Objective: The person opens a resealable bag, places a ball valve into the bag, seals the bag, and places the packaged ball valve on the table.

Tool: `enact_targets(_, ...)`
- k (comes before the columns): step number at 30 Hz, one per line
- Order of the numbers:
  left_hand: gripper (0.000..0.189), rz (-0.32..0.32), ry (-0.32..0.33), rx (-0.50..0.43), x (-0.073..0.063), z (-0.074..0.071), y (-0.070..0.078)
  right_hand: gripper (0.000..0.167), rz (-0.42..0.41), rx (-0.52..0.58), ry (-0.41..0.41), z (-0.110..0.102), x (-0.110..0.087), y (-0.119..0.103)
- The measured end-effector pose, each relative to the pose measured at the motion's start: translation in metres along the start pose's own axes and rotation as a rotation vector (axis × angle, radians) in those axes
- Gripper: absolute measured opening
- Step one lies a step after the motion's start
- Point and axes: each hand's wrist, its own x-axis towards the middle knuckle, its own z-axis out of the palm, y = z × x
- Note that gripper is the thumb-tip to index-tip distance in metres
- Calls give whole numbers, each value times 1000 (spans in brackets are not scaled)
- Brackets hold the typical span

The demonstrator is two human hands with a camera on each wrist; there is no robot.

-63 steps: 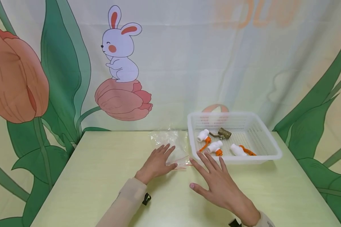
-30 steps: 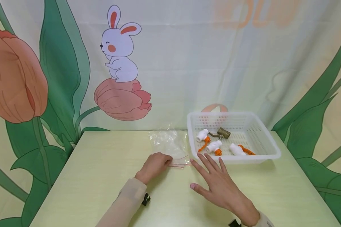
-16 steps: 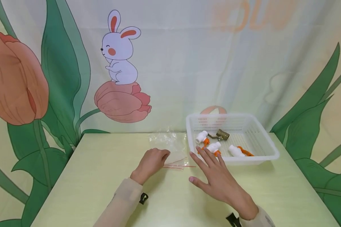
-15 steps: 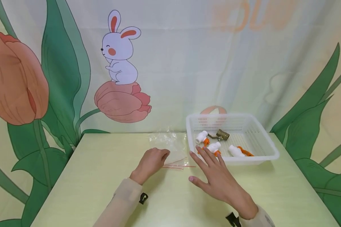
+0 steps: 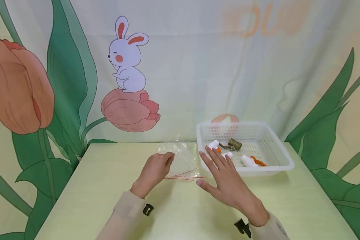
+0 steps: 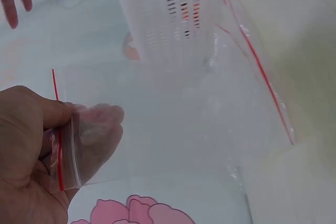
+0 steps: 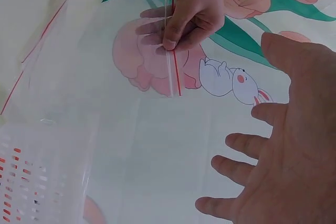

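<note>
My left hand (image 5: 153, 171) pinches a clear zip-lock bag (image 6: 157, 129) near its red-lined seal, thumb on one side and fingers behind the film. In the left wrist view, the bag hangs flat and see-through, raised off the table. More clear bags with red seal lines (image 5: 184, 176) lie under and beyond this hand. My right hand (image 5: 232, 186) hovers before the basket with its fingers spread, holding nothing. In the right wrist view, the left hand (image 7: 197, 9) grips the bag's seal edge, apart from the right fingers (image 7: 244, 144).
A white perforated basket (image 5: 276, 168) stands at the back right. Inside are white plastic ball valves (image 5: 248, 161) with orange handles, partly hidden by the right hand, and a brass valve (image 5: 235, 144). A printed curtain (image 5: 180, 66) backs the pale table (image 5: 102, 186).
My left hand has gone from lying flat over the bags to pinching one and lifting it up and leftward. My right hand stays spread, shifted slightly up in view.
</note>
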Motion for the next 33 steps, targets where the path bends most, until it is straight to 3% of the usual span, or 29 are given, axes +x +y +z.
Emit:
enact_targets(14,14,-133,193,-185,-2,-24,20,81,-83,46,177,-6,13,-7)
enact_targets(21,16,-188,300,-416,-4,-27,33,76,-98,63,222,-8,19,-13)
enact_targets(27,18,-339,283,-741,-5,-30,44,68,-115,121,301,-9,23,-20)
enact_targets(33,15,-497,272,-937,-6,-34,55,58,-151,192,384,-8,27,-27)
